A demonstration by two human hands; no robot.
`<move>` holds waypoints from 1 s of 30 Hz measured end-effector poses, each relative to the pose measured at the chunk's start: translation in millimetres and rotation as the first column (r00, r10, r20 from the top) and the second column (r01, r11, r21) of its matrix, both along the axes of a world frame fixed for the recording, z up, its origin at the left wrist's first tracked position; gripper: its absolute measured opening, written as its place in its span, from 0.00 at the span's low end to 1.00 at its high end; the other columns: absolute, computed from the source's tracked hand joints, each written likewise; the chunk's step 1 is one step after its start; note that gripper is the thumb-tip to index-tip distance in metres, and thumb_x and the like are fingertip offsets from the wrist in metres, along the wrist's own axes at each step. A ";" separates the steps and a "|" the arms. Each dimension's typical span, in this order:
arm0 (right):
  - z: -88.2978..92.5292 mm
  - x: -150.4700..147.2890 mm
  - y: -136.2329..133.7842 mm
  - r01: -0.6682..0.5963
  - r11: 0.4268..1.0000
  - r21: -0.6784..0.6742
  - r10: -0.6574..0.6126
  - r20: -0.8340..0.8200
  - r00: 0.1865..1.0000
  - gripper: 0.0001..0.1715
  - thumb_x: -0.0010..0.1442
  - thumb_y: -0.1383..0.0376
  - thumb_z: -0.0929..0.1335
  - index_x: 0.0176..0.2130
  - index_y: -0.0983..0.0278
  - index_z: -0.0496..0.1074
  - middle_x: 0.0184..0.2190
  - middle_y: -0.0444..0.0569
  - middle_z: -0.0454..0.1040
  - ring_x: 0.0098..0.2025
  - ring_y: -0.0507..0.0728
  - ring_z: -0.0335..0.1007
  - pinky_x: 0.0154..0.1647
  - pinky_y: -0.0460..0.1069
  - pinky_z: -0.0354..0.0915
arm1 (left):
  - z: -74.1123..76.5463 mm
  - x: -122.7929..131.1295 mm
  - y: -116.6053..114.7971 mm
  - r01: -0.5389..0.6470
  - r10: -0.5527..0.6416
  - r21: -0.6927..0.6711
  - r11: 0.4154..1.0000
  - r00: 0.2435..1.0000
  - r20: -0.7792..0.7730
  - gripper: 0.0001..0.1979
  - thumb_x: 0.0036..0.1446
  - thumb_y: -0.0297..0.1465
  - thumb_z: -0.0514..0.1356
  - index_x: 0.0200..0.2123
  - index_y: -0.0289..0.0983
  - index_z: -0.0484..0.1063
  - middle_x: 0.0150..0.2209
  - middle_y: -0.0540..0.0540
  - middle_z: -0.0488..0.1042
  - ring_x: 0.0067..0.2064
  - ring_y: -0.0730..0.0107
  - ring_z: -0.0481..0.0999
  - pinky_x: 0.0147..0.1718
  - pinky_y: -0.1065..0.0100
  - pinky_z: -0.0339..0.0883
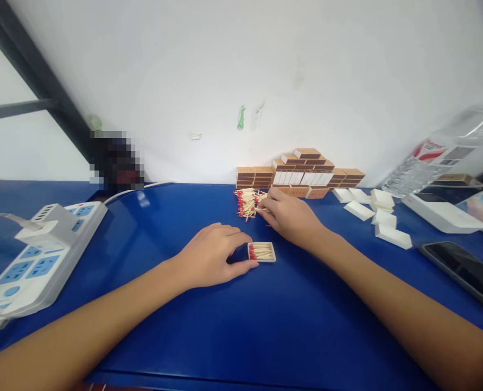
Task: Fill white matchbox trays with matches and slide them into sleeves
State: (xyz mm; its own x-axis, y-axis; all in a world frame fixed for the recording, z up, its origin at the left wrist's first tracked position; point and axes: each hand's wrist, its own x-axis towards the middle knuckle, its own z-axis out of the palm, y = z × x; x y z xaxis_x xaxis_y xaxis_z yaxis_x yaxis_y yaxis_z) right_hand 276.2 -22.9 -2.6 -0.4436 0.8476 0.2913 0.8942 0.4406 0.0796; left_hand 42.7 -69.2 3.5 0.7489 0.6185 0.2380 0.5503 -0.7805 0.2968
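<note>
My left hand (215, 254) rests on the blue table, its thumb and fingers closed on the left end of a small white matchbox tray (267, 261). Red-tipped matches (261, 251) lie side by side in that tray. Farther back, my right hand (284, 213) is at a loose pile of matches (247, 203), its fingertips pinched together around a match (261, 209). Part of the pile is hidden behind the right hand.
Brown matchboxes (306, 161) are stacked against the wall. Several empty white trays (392, 234) lie right of them, near a plastic bottle (424, 157), a white device (445, 213) and a phone (465, 271). A power strip (58, 271) with cables occupies the left.
</note>
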 end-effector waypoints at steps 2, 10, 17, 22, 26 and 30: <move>0.4 -0.2 0.5 -0.005 1.000 -0.005 0.005 0.016 1.000 0.14 0.74 0.63 0.62 0.43 0.66 0.75 0.46 0.54 0.72 0.38 0.57 0.71 0.32 0.51 0.55 | 0.4 -0.2 0.4 -0.005 0.005 0.001 1.000 1.000 -0.001 0.15 0.65 0.43 0.62 0.47 0.39 0.77 0.32 0.51 0.74 0.33 0.69 0.73 0.38 0.64 0.61; 2.7 11.2 3.1 -0.036 0.998 0.051 0.039 -0.055 0.998 0.16 0.75 0.61 0.60 0.44 0.66 0.72 0.45 0.56 0.72 0.39 0.59 0.71 0.33 0.51 0.59 | 1.4 -5.5 7.2 -0.050 0.051 -0.018 0.999 0.998 0.047 0.15 0.64 0.43 0.63 0.48 0.40 0.78 0.28 0.52 0.71 0.31 0.70 0.71 0.34 0.66 0.61; 12.6 11.2 -21.1 -0.210 0.976 -0.054 0.172 -0.397 0.901 0.09 0.72 0.61 0.65 0.41 0.62 0.72 0.38 0.49 0.70 0.35 0.55 0.68 0.36 0.50 0.62 | 2.8 -7.4 11.0 -0.151 0.153 -0.034 0.988 0.985 0.079 0.15 0.63 0.43 0.63 0.47 0.40 0.78 0.27 0.53 0.70 0.30 0.71 0.69 0.33 0.67 0.59; 16.3 -3.1 -44.5 -0.296 0.931 -0.212 0.179 -0.440 0.880 0.10 0.72 0.61 0.64 0.40 0.61 0.73 0.40 0.49 0.72 0.38 0.55 0.69 0.37 0.50 0.63 | 2.4 -6.9 11.3 -0.143 0.145 -0.039 0.989 0.987 0.072 0.15 0.63 0.44 0.63 0.45 0.39 0.78 0.27 0.53 0.69 0.30 0.71 0.68 0.31 0.67 0.58; 11.0 -6.2 -47.6 -0.304 0.909 -0.284 0.168 -0.419 0.892 0.11 0.72 0.61 0.65 0.40 0.61 0.74 0.40 0.49 0.72 0.37 0.55 0.70 0.37 0.50 0.64 | 1.7 -6.3 10.8 -0.113 0.115 -0.041 0.993 0.991 0.066 0.15 0.64 0.43 0.63 0.45 0.39 0.78 0.27 0.53 0.70 0.30 0.71 0.69 0.31 0.67 0.57; 9.3 -5.1 -47.4 -0.330 0.899 -0.289 0.177 -0.448 0.876 0.10 0.72 0.62 0.65 0.40 0.60 0.75 0.39 0.48 0.72 0.37 0.54 0.70 0.38 0.49 0.64 | 1.8 -6.8 10.3 -0.103 0.105 -0.042 0.994 0.993 0.061 0.15 0.64 0.43 0.63 0.46 0.39 0.78 0.28 0.52 0.71 0.30 0.71 0.69 0.31 0.68 0.58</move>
